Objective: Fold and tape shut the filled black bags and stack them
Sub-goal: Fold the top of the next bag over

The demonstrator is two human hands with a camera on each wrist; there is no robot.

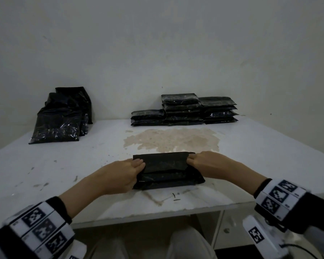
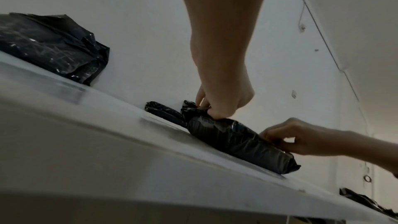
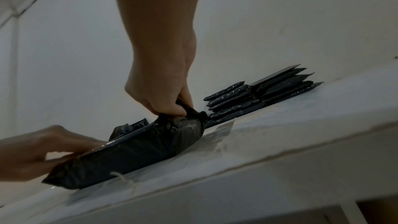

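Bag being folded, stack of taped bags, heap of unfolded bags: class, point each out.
Bag being folded [image 1: 165,165], head view, its turned-over flap.
Stack of taped bags [image 1: 181,109], head view, middle column.
Heap of unfolded bags [image 1: 58,126], head view, front bag.

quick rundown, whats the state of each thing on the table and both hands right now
black bag: flat on the table near the front edge, flap partly folded over, no tape visible
left hand: grips the bag's left end
right hand: pinches the flap's right end
folded bags: stacked in piles by the wall
unfolded bags: leaning on the wall, far left
table: white, stained in the middle
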